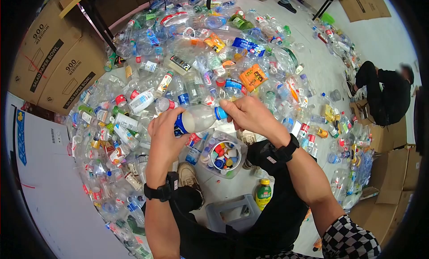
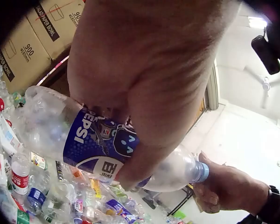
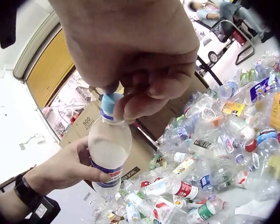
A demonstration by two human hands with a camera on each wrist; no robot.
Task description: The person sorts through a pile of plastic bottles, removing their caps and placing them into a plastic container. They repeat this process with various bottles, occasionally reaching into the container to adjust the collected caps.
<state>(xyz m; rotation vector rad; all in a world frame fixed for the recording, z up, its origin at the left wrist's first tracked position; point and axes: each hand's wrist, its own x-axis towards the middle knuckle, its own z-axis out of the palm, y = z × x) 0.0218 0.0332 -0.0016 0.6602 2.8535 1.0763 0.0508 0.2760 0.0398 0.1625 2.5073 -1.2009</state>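
A clear Pepsi bottle (image 1: pixel 196 118) with a blue label and light blue cap (image 1: pixel 220 113) is held sideways above the floor. My left hand (image 1: pixel 164 133) grips its body around the label (image 2: pixel 100 144). With thumb and curled fingers, my right hand (image 1: pixel 250 116) pinches the cap, which sits at the bottle's neck in the right wrist view (image 3: pixel 110 103). Below the bottle stands a clear plastic jar (image 1: pixel 223 172) holding many loose caps in several colours.
Piles of plastic bottles (image 1: pixel 192 85) surround my feet. A grey plastic stool (image 1: pixel 214 210) and a yellow-green bottle (image 1: pixel 264 192) stand between my legs. Cardboard boxes (image 1: pixel 67 76) are stacked at left. Another person (image 1: pixel 386 91) sits at the right.
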